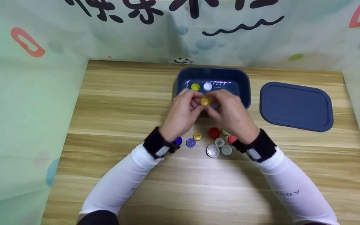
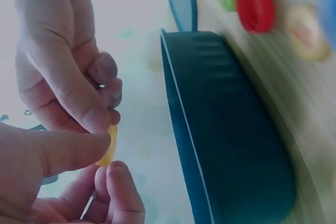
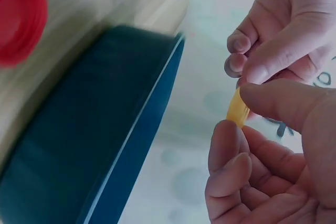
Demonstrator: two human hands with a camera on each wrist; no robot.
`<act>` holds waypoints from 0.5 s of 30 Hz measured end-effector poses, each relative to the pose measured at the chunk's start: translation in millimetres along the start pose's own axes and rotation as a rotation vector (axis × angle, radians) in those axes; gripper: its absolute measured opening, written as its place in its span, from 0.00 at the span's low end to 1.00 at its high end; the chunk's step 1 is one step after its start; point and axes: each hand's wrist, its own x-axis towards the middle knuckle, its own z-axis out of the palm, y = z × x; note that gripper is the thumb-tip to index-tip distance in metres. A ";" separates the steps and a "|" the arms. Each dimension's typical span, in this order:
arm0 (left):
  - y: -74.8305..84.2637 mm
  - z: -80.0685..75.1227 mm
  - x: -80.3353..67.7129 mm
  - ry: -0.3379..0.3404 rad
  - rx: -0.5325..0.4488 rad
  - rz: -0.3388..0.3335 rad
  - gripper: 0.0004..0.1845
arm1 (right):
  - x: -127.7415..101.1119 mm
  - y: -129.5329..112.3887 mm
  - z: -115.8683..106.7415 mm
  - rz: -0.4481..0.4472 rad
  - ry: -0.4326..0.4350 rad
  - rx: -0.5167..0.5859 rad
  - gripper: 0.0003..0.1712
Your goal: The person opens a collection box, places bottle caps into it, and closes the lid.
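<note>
Both hands meet over the front rim of a dark blue container (image 1: 244, 90), holding one small yellow cap (image 1: 205, 101) between them. My left hand (image 1: 198, 105) pinches the cap (image 2: 109, 145) between thumb and fingertip. My right hand (image 1: 213, 103) pinches the same cap (image 3: 237, 109) from the other side. In the left wrist view the left hand (image 2: 107, 160) is at the bottom left, with the right hand's fingers (image 2: 97, 116) above it. In the right wrist view the right hand (image 3: 233, 123) is at the lower right. Inside the container lie a yellow cap (image 1: 195, 87) and a white cap (image 1: 207, 86).
The container's dark blue lid (image 1: 295, 106) lies flat to the right. Several loose caps sit on the wooden table under my wrists, among them a red one (image 1: 213, 132), a purple one (image 1: 191, 143) and a white one (image 1: 212, 150). Curtain walls close in the table's back and sides.
</note>
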 end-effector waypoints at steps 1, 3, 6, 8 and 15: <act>1.8 1.8 5.0 -0.008 -0.008 -0.011 0.18 | 2.2 3.1 -2.0 0.013 0.011 0.003 0.17; 5.1 5.3 14.8 -0.030 -0.021 -0.028 0.19 | 6.3 10.2 -6.2 0.037 0.030 0.000 0.17; 8.2 11.2 29.4 -0.067 -0.036 -0.046 0.21 | 12.4 21.8 -12.0 0.064 0.063 -0.016 0.16; 8.6 15.6 38.8 -0.085 -0.042 -0.061 0.22 | 16.9 30.0 -15.0 0.093 0.070 -0.024 0.16; 1.7 32.8 67.8 -0.123 -0.105 -0.132 0.23 | 33.2 57.0 -21.0 0.249 0.014 -0.018 0.20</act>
